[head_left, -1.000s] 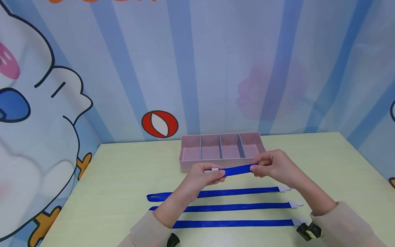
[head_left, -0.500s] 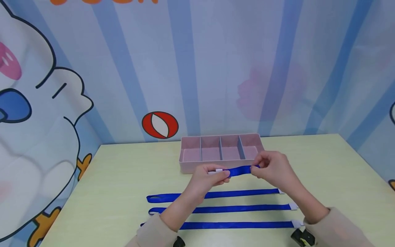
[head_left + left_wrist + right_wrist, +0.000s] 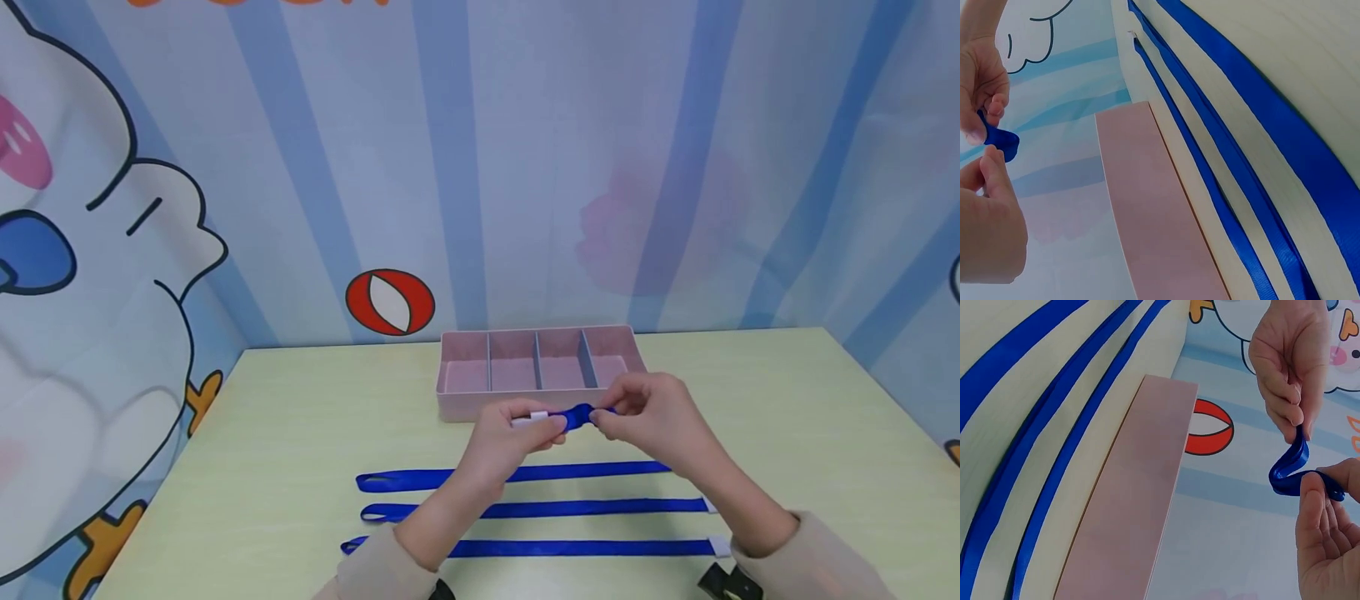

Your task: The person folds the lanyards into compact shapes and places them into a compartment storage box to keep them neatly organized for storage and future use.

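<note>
The left hand [image 3: 504,437] and right hand [image 3: 658,415] pinch a bent strap [image 3: 577,416] between thumbs and fingers, near the box [image 3: 459,407], while three straps [image 3: 585,507] lie on the table [image 3: 315,417].

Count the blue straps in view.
4: one strap held by the left hand and right hand; on the table, a far strap, middle strap and near strap.

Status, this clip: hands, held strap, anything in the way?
Left hand and right hand pinching raised blue strap. Strap bent between them. Three more straps on table, divided tray beyond; nothing seen blocking.
</note>
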`<state>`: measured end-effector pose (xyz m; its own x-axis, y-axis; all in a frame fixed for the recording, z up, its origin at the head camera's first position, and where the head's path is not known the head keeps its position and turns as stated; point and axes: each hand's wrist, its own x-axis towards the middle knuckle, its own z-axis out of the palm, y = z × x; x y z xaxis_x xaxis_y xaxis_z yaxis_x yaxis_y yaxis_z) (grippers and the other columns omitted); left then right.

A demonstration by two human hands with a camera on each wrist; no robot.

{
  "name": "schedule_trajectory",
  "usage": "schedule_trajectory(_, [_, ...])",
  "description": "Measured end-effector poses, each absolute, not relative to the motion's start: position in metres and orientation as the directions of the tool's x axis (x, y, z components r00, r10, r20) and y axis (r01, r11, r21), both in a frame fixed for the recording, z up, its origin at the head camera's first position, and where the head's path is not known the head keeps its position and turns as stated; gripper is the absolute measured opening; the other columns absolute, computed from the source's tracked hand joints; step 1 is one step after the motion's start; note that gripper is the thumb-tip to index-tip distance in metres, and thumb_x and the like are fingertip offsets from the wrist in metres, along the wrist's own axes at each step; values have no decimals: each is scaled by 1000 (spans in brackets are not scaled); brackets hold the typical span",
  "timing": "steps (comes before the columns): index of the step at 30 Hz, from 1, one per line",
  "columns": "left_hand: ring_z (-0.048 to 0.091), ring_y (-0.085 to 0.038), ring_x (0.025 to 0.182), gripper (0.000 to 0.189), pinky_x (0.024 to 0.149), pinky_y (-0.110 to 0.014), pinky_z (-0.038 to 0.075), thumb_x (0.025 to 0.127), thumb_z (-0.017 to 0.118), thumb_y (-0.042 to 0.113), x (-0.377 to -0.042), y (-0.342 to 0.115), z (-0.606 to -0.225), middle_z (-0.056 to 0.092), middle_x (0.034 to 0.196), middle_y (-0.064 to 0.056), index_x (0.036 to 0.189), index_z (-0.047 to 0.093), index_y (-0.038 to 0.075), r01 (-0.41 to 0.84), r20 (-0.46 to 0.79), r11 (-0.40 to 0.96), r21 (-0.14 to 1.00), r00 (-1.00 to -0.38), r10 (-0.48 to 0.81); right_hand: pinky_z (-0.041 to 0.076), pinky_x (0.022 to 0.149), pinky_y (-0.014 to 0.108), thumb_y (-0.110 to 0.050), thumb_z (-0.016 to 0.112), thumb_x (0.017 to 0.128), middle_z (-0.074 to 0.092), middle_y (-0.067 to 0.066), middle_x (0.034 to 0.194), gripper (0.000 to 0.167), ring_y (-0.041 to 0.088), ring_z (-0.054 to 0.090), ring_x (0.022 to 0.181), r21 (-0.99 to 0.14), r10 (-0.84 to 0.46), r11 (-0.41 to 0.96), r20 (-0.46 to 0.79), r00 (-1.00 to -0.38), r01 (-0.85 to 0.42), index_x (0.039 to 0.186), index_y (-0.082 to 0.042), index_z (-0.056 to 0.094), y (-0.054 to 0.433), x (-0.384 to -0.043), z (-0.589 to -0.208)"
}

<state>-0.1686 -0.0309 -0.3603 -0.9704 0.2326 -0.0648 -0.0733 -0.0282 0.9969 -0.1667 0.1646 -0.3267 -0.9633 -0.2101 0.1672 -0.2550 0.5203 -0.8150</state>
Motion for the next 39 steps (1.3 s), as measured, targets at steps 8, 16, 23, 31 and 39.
schedule_trajectory(8, [67,-19,83,20,80,-31,53,86,68,19,-164,-24,-358,68,89,-8,101,70,5,-22,-7,-57,998,-967,255,55,61,30,-10,71,81,64,5,70,8,19,63,62,-854,-252,464,127,-959,-235,83,-3,67,161,-164,-324])
schedule_trajectory(16, [67,-19,83,20,80,-32,54,87,67,15,-162,-22,-359,68,94,-9,102,69,2,-23,3,-98,995,-967,255,56,65,30,-17,62,91,67,9,78,22,21,66,68,-895,-323,396,75,-944,-206,96,3,68,165,-166,-325])
schedule_trajectory(23, [67,-21,87,21,83,-33,53,88,65,14,-161,-24,-358,66,100,-9,106,69,3,-1,28,-114,994,-967,252,56,73,32,-9,60,91,68,15,90,26,24,67,80,-943,-380,298,22,-925,-146,110,8,63,169,-169,-327])
schedule_trajectory(31, [67,-22,90,23,83,-34,52,89,63,9,-156,-24,-353,67,102,-14,109,66,-2,18,57,-147,989,-961,271,56,70,29,-14,68,86,69,12,84,24,21,66,72,-923,-297,343,69,-952,-174,102,3,67,164,-167,-328])
schedule_trajectory(39, [67,-23,88,25,84,-37,52,85,68,13,-156,-22,-351,66,100,-12,105,68,-1,19,60,-151,988,-959,276,55,64,25,-11,71,82,67,6,76,14,16,65,66,-867,-256,410,188,-948,-282,93,-1,68,156,-159,-328])
